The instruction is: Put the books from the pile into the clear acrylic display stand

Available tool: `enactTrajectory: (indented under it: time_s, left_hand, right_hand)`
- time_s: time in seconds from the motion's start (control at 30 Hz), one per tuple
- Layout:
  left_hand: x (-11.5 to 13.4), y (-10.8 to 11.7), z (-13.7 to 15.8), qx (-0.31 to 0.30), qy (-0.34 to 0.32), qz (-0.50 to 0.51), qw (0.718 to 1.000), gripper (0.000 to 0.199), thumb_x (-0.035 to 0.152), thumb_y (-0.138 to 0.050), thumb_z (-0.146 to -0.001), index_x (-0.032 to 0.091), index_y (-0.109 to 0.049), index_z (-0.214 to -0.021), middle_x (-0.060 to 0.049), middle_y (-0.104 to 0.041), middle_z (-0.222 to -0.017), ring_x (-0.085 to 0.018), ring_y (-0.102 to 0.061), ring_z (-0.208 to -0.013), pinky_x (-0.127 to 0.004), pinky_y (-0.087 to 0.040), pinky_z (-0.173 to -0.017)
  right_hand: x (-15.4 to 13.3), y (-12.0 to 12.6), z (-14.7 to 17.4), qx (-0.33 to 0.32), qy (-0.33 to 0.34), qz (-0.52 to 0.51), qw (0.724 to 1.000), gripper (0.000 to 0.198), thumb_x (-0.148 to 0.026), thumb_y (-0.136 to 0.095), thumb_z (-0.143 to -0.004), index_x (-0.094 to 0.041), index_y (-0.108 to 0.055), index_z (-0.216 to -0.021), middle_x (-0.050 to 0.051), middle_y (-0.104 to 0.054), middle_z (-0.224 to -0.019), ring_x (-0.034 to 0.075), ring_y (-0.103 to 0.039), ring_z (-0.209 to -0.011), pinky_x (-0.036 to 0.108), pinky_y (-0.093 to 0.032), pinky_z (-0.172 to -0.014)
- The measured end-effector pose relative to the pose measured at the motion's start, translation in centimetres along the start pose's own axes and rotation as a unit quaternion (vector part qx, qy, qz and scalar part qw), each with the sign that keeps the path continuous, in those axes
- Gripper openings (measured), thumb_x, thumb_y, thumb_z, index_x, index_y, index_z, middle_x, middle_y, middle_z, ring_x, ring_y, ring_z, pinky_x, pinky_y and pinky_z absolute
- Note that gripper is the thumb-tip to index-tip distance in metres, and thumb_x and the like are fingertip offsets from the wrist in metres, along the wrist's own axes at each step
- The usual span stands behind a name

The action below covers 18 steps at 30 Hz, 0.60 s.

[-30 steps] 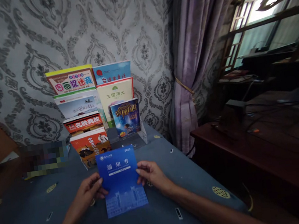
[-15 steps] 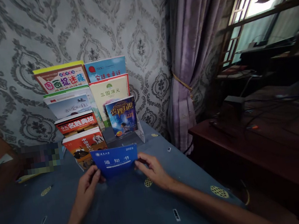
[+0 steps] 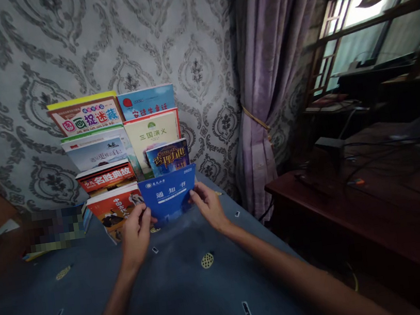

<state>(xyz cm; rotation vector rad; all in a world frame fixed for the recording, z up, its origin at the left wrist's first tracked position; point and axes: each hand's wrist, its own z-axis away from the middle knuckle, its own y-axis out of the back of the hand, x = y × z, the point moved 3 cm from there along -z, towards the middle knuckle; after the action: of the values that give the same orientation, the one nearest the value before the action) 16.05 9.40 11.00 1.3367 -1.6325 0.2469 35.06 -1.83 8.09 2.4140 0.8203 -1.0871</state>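
A blue booklet point(image 3: 172, 204) with white lettering and "2022" on its cover is held upright between my two hands. My left hand point(image 3: 137, 235) pinches its lower left edge, and my right hand point(image 3: 209, 204) pinches its right edge. Behind it, a tiered rack holds several books, its frame mostly hidden. The booklet covers the lower part of a dark blue book point(image 3: 169, 158) in the right column. An orange-red book point(image 3: 111, 208) stands at the front of the left column, close to my left hand. Whether the booklet touches the rack I cannot tell.
The rack stands on a blue cloth-covered table point(image 3: 167, 299) against the patterned wall point(image 3: 198, 70). More books point(image 3: 59, 228), partly blurred, lie at the left. On the right are a purple curtain point(image 3: 259, 93) and a dark red desk point(image 3: 317, 199) with cables.
Both hands have moved the blue booklet forward, up and slightly right, and tilted it. It now hides the lower part of the dark blue book.
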Motion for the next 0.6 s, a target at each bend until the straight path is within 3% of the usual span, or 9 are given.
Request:
enactTrajectory:
  time_s: [0.27, 0.4, 0.6]
  left_hand:
    - [3.0, -0.3, -3.4, 0.099, -0.073, 0.040, 0.992, 0.025, 0.044, -0.052, -0.092, 0.021, -0.058, -0.087, -0.001, -0.069, -0.073, -0.019, -0.069, -0.072, -0.030, -0.052, -0.071]
    - [3.9, -1.2, -5.2, 0.143, -0.106, 0.075, 0.981, 0.021, 0.040, -0.052, -0.094, 0.020, -0.058, -0.090, -0.001, -0.068, -0.077, -0.018, -0.070, -0.075, -0.029, -0.054, -0.073]
    - [3.5, -3.0, -7.1, 0.136, -0.124, 0.036, 0.982, 0.017, 0.034, -0.049, -0.096, 0.021, -0.058, -0.091, -0.002, -0.069, -0.078, -0.018, -0.069, -0.075, -0.031, -0.053, -0.074]
  right_hand:
    - [-2.4, 0.4, -5.5, 0.052, 0.089, -0.035, 0.994, 0.023, -0.042, -0.052, -0.096, -0.025, -0.057, -0.111, 0.001, -0.064, -0.088, 0.017, -0.062, -0.073, 0.032, -0.053, -0.070]
    - [-3.1, 0.8, -8.4, 0.067, 0.140, -0.054, 0.986, 0.018, -0.042, -0.055, -0.096, -0.025, -0.056, -0.103, 0.000, -0.066, -0.088, 0.017, -0.064, -0.076, 0.032, -0.054, -0.074]
    - [-1.0, 1.8, -10.5, 0.032, 0.108, -0.087, 0.990, 0.030, -0.053, -0.060, -0.092, -0.025, -0.055, -0.099, 0.000, -0.066, -0.088, 0.016, -0.065, -0.078, 0.032, -0.055, -0.075]
